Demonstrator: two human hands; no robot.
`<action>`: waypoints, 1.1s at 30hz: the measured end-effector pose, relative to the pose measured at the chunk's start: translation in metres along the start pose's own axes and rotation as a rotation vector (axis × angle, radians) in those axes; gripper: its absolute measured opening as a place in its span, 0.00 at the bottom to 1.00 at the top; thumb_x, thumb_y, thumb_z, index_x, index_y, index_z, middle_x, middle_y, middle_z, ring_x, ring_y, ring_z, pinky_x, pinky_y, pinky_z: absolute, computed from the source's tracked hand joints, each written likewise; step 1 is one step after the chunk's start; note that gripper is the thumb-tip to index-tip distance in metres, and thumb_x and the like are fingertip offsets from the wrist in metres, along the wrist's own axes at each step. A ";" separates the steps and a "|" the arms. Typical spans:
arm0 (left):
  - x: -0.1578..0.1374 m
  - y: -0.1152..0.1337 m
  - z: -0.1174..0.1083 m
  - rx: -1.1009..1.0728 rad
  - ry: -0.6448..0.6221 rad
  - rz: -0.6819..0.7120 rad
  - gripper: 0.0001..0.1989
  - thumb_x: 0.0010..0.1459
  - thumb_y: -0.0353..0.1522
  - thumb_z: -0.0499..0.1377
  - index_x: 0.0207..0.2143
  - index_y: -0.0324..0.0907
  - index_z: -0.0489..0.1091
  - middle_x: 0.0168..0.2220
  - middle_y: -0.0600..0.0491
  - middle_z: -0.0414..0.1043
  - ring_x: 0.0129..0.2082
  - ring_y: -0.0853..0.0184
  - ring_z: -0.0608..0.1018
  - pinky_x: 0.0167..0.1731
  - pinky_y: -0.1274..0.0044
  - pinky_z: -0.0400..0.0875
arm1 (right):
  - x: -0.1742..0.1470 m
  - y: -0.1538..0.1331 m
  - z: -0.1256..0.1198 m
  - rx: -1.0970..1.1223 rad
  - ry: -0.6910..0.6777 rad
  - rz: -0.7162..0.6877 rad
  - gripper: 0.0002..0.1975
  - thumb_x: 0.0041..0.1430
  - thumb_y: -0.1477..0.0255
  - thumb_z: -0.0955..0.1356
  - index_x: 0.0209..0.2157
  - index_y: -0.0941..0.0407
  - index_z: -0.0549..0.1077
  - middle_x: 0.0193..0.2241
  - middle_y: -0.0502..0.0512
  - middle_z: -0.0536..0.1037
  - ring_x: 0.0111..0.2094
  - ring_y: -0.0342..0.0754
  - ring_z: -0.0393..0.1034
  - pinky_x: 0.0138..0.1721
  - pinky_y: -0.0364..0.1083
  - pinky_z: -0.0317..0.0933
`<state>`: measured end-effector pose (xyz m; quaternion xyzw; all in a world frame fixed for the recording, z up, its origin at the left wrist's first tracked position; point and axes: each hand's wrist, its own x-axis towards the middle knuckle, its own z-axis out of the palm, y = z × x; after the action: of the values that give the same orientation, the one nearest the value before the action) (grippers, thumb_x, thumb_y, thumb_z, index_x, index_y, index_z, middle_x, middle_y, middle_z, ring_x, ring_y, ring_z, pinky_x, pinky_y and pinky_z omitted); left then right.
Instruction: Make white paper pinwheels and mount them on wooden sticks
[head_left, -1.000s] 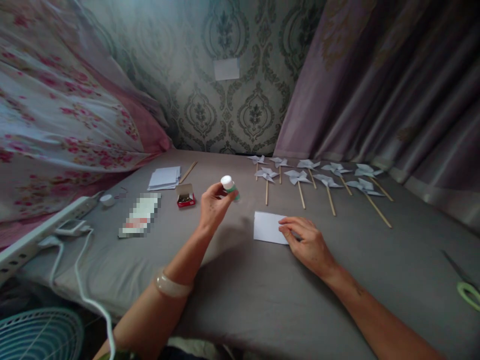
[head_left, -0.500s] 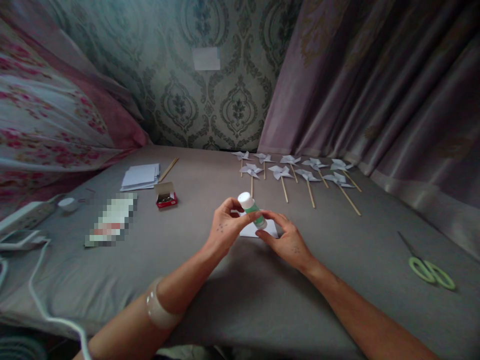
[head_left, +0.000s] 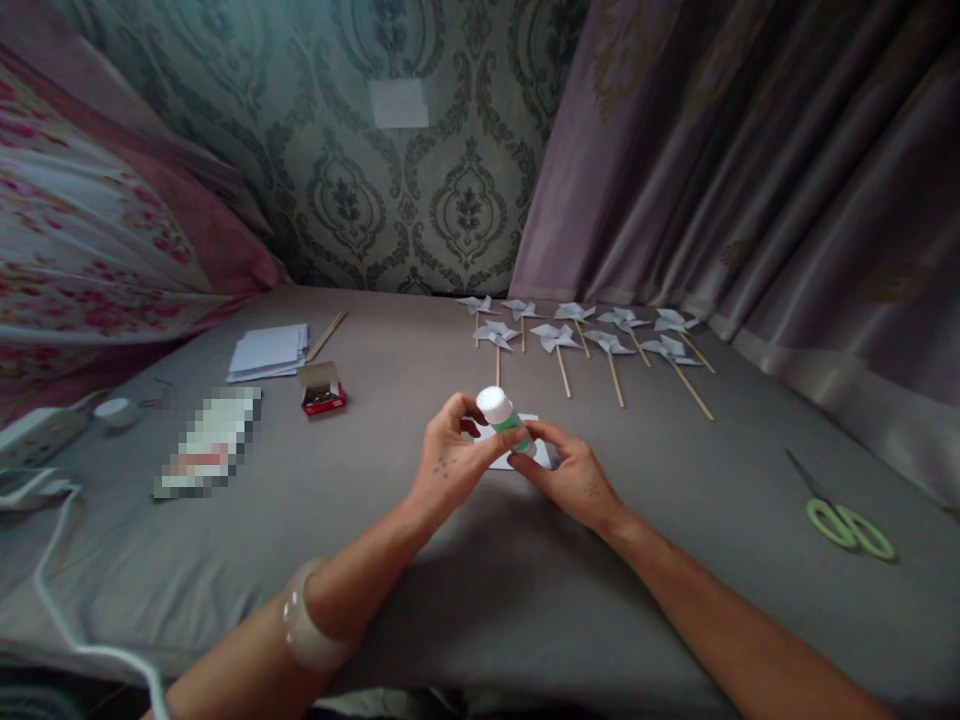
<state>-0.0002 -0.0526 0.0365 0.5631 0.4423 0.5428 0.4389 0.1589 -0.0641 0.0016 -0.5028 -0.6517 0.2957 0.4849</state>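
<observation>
Between my two hands is a glue stick [head_left: 504, 412] with a white cap and a green label, tilted with its cap toward the upper left. My left hand [head_left: 455, 450] grips its body, with the thumb across the label. At the lower end, the thumb and fingers of my right hand [head_left: 570, 475] close round the base. A white sheet of paper [head_left: 491, 458] lies on the grey cloth just beneath, partly hidden by the hands and the glue stick.
Several white paper pinwheels [head_left: 556, 338] on sticks lie at the back right. Scissors [head_left: 847, 525] with green handles rest at right. On the left are stacked paper [head_left: 268, 352], wooden sticks [head_left: 327, 337], a small red box [head_left: 322, 392] and a power strip [head_left: 41, 435] with a white cable.
The view has shifted slightly, so the surroundings appear a little to the left. My right hand has drawn slightly closer round the glue stick's base; both hands still hold it.
</observation>
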 end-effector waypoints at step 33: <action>-0.017 -0.021 -0.003 1.235 -0.608 0.449 0.16 0.66 0.38 0.46 0.45 0.41 0.68 0.51 0.44 0.71 0.51 0.56 0.70 0.53 0.58 0.55 | 0.075 -0.032 -0.060 -0.475 0.124 -0.072 0.14 0.51 0.60 0.69 0.24 0.58 0.74 0.18 0.48 0.68 0.22 0.42 0.58 0.25 0.43 0.51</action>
<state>-0.0040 -0.0641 0.0121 0.9117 0.4002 0.0907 0.0221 0.2006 -0.0102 0.0759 -0.5962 -0.6895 0.0853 0.4023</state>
